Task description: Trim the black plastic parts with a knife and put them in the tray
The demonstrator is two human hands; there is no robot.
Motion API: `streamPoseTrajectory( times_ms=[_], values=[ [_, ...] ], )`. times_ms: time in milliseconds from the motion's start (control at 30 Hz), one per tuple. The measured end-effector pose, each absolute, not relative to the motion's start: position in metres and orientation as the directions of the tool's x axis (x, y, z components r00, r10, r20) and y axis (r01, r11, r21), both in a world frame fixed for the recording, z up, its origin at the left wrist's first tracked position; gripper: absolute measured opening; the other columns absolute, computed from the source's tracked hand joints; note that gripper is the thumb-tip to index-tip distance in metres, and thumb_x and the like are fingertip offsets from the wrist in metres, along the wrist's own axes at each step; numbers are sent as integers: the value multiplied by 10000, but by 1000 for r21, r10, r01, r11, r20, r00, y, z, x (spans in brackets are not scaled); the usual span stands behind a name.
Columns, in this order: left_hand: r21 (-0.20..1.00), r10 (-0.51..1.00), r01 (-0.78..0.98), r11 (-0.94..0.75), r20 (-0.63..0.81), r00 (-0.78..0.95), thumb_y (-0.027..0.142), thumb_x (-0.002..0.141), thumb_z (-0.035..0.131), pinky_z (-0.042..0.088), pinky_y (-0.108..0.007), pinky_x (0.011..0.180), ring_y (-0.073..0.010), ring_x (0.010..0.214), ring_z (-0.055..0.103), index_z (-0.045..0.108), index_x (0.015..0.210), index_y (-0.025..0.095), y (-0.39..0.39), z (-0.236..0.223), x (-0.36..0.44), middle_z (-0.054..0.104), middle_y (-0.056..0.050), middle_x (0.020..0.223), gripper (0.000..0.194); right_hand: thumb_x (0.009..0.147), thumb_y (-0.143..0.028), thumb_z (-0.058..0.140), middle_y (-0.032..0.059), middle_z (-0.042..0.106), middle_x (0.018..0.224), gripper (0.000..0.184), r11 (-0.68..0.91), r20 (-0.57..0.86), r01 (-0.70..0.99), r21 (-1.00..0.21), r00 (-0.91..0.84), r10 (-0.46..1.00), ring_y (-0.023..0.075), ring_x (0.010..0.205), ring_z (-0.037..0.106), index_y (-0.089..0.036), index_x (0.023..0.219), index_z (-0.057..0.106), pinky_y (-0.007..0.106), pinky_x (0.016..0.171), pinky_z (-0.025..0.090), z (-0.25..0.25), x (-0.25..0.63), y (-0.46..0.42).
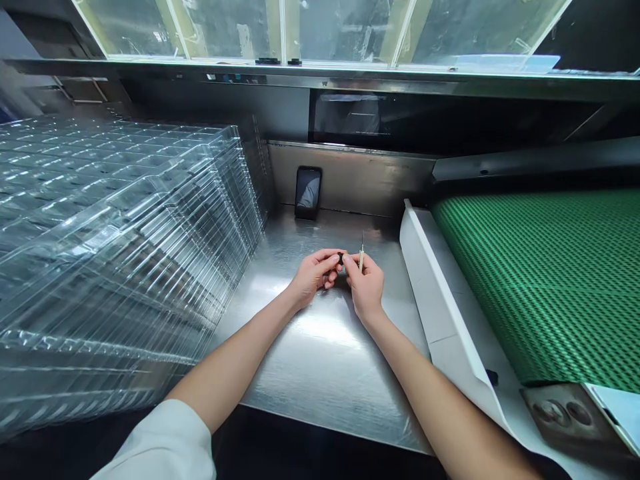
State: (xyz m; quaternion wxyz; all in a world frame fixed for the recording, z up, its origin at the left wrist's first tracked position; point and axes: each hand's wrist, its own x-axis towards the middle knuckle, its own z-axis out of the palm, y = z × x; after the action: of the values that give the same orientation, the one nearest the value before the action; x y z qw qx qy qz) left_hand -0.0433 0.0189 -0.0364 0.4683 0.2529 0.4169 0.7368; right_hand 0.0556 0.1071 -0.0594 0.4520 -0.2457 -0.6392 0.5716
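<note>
My left hand is closed, pinching a small dark piece between thumb and fingertips. My right hand meets it from the other side, its thumb tip at the same piece. Tucked in the right hand's fingers is a slim tool with a pale handle and a thin metal tip pointing up and away from me. The piece is too small to name. Both hands are held over the brushed metal worktop.
Stacked clear plastic trays rise high on the left. A phone leans against the metal back wall. On the right, a white guard borders a green conveyor belt. A metal shelf edge crosses above.
</note>
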Motion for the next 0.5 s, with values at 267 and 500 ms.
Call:
streamPoseTrajectory(
  times_ms=[267,500],
  values=[
    [837,917,-508,-202,-21,-397,442,737,875,306,-187,412,-78,514,467,697,1095,129,16,-32,-44,615,-9,748,508,873,-461,716,9,632,684,283,224,307,-219,-950,-497,812,168,628,559,-198,776,673,278,585,410,-56,57,104],
    [807,927,-550,-215,-9,-375,324,704,869,281,-193,419,-77,514,444,709,1082,99,15,-31,-47,604,-12,735,469,900,-437,668,14,671,726,263,307,357,-183,-934,-499,790,180,671,584,-206,775,670,306,681,447,-55,57,105]
  ],
)
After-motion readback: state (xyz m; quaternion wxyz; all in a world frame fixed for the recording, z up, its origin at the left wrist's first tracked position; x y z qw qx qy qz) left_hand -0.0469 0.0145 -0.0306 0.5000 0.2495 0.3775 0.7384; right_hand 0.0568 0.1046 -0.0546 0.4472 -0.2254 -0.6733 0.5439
